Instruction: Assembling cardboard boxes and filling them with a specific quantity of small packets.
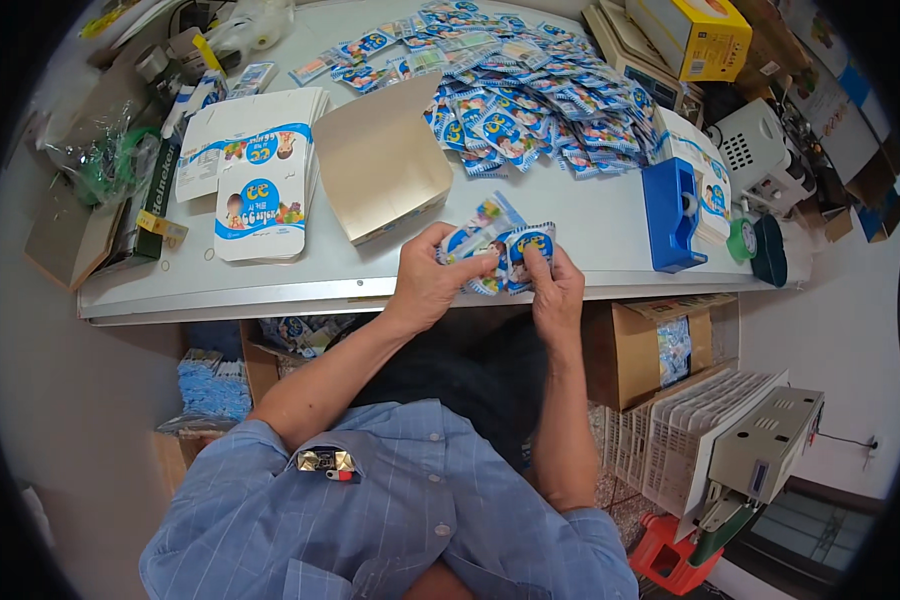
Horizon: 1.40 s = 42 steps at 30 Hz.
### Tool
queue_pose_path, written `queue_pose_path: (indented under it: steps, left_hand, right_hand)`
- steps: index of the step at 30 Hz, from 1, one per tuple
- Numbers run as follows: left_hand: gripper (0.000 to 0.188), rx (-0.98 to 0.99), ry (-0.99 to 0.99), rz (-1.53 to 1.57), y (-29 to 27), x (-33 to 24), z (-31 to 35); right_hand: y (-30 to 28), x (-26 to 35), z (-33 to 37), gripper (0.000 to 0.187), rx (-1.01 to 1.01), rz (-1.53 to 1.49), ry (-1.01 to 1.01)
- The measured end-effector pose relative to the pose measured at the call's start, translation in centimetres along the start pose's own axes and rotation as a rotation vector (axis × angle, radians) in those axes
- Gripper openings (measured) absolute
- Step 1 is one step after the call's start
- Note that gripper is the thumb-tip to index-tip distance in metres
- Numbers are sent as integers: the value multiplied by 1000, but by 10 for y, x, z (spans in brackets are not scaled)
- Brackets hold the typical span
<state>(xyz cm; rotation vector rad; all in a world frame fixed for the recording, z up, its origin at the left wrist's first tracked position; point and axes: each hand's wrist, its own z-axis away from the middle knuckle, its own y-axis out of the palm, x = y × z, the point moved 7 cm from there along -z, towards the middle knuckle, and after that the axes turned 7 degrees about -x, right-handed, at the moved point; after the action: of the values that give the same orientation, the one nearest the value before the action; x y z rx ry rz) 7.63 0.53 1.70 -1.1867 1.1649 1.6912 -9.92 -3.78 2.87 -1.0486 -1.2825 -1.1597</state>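
Observation:
Over the front edge of the white table, both my hands hold several small blue-and-white printed packets. My left hand pinches part of the bunch with the thumb on top. The thumb of my right hand presses on the packets at the other side. Just behind my left hand stands an open carton with a plain tan inside, its flap raised; I cannot see to its bottom. Farther back spreads a big heap of the same kind of packets.
Flat printed cartons are stacked at the left. On the right stand a blue tape dispenser, a green tape roll and a yellow box. Below the table edge are a cardboard box and a beige machine.

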Motion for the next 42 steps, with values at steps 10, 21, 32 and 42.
queue_pose_path:
  steps: [10,21,32,42]
  left_hand:
    - [35,-147,-20,373,3,6,3]
    - [39,192,-292,292,21,21,8]
    - [44,62,-77,382,36,13,1]
    - [46,-28,264,-265,5,-6,-36]
  right_hand:
    - [4,-24,15,32,-247,-530,43]
    - [-9,-18,12,26,-228,-469,5]
    - [17,-29,5,17,-428,-389,-22]
    - [0,23,-82,38,0,247,-124]
